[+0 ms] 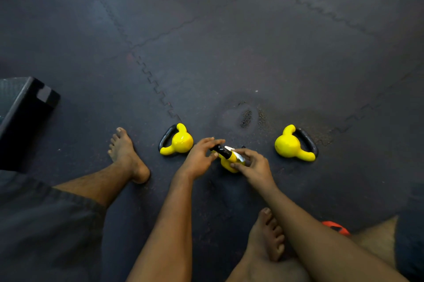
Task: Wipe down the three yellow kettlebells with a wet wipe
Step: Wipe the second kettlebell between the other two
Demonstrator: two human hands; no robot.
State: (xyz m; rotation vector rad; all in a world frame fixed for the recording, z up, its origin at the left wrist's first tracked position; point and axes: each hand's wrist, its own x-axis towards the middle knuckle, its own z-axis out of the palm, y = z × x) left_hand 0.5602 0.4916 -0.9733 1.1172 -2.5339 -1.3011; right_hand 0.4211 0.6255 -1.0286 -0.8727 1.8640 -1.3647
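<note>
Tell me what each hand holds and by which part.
The left hand grips the middle kettlebell by its black handle; the right hand holds the wet wipe against its yellow body.

You are seeing bright yellow bodies and black handles on the left kettlebell (181,141), middle kettlebell (227,164) and right kettlebell (288,145). The wipe (239,156) is showing white. The mat (229,40) is showing dark grey with zigzag seams. Your shorts (46,224) are reading dark grey, the box (23,102) black, the object (336,227) orange-red.
</note>
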